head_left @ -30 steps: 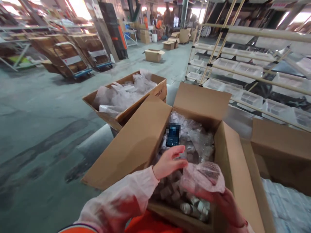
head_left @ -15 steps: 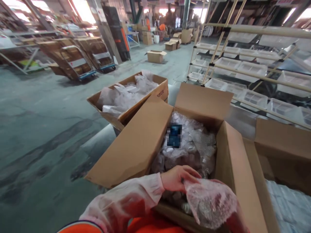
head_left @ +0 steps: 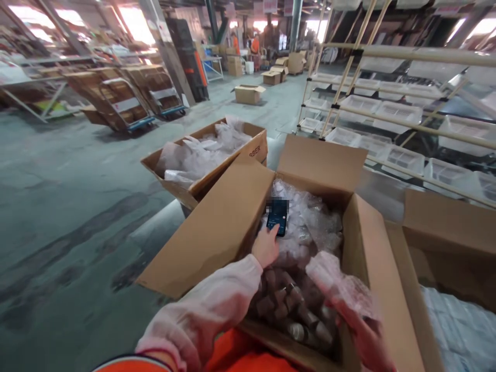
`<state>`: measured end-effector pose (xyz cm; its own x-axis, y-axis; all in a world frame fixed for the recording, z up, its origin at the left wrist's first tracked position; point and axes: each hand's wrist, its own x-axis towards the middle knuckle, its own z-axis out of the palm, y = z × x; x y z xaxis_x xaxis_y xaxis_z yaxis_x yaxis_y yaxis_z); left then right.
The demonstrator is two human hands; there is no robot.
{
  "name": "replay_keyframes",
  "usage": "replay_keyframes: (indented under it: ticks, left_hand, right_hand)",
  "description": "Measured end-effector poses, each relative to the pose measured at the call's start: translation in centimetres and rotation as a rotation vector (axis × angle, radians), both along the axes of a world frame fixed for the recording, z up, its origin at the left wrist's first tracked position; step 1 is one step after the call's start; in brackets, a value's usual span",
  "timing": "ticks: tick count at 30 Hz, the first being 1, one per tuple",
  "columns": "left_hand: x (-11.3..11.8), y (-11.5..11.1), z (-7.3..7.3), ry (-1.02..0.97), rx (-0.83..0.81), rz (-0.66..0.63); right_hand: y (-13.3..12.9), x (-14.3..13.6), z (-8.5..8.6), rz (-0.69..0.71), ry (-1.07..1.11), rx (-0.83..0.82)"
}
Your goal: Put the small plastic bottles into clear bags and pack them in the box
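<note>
My left hand (head_left: 266,246) reaches into the open cardboard box (head_left: 372,253), one finger touching the lower part of a dark phone (head_left: 277,219). The phone lies on clear plastic wrapping (head_left: 310,217) inside the box. At the lower right, my right hand (head_left: 362,328) holds a crumpled clear plastic bag (head_left: 341,281) above the box's right side. Small wrapped cylindrical pieces (head_left: 298,310) fill the near part of the box.
A second carton (head_left: 256,147) of plastic bags stands beyond the left flap. Another box (head_left: 411,268) with clear packs is at right. A rack (head_left: 387,116) of white bins rises behind. Loaded trolleys (head_left: 127,98) stand far left.
My left hand has let go of the plastic bag and moved up and left onto the phone. The bag has narrowed and stays in my right hand, uncovering the pieces below.
</note>
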<state>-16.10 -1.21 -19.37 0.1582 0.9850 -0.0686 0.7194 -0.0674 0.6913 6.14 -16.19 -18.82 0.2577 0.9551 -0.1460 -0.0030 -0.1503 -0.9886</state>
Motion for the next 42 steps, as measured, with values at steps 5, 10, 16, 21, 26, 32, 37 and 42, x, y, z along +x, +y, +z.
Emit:
replay_keyframes:
  ticks: [5, 10, 16, 21, 26, 32, 37, 42]
  left_hand:
    - [0.8, 3.3, 0.0, 0.319, 0.045, 0.069]
    - [3.3, 8.7, 0.0, 0.344, 0.025, 0.247]
    - [5.4, 13.7, -0.2, 0.390, -0.052, 0.317]
    - [5.8, 16.0, 0.1, 0.449, -0.132, 0.229]
    - [5.4, 17.2, 0.1, 0.493, -0.169, 0.144]
    - [5.8, 17.3, 0.3, 0.523, -0.191, 0.189]
    - [5.9, 17.0, 0.3, 0.534, -0.193, 0.179]
    - [6.1, 16.4, 0.2, 0.556, -0.180, 0.167]
  right_hand:
    - [0.8, 0.8, 0.1, -0.209, 0.276, -0.100]
    - [0.9, 0.8, 0.3, -0.240, 0.280, -0.137]
    - [0.6, 0.7, -0.7, -0.080, 0.132, 0.006]
    - [0.2, 0.7, -0.9, -0.058, 0.144, 0.039]
    - [0.1, 0.5, -0.5, -0.032, 0.177, 0.043]
    - [0.0, 0.1, 0.2, -0.011, 0.142, 0.065]
    - [0.0, -0.1, 1.2, 0.010, 0.162, 0.058]
    - [0.1, -0.1, 0.5, -0.007, 0.187, 0.063]
